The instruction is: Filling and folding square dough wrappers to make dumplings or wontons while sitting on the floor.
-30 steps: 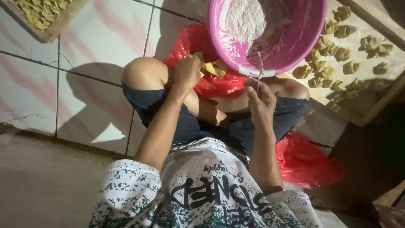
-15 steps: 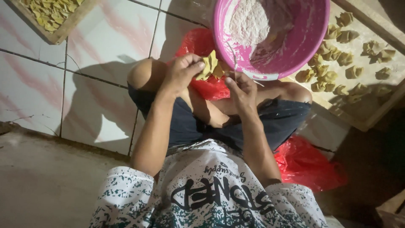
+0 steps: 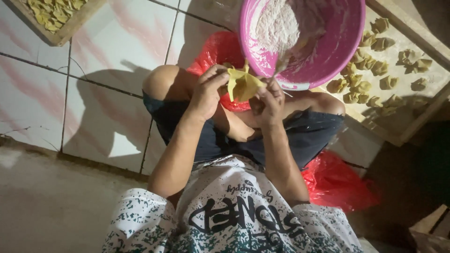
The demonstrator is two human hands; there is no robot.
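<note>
Seated cross-legged on tile floor (image 3: pixel 108 117), seen from above. Left hand (image 3: pixel 208 91) and right hand (image 3: pixel 268 100) raised together just below pink bowl (image 3: pixel 328 51), both pinching one yellow wrapper (image 3: pixel 243 84). Left fingers curled closed on wrapper's left edge; right fingers closed on its right edge, thumb pressed against the fold. Wrapper held upright between the hands, corners sticking up, just under the bowl's near rim, not touching it. Inside the bowl, pale filling (image 3: pixel 276 23) heaped against the far-left wall, with a thin utensil (image 3: pixel 277 68) leaning at the near rim. Right of the bowl, wooden tray (image 3: pixel 412 126) carrying rows of folded dumplings (image 3: pixel 361 86). Left of the bowl, red bag (image 3: pixel 218 49) lying over the knee. Far left of the bowl, second tray (image 3: pixel 70 30) with more yellow pieces.
</note>
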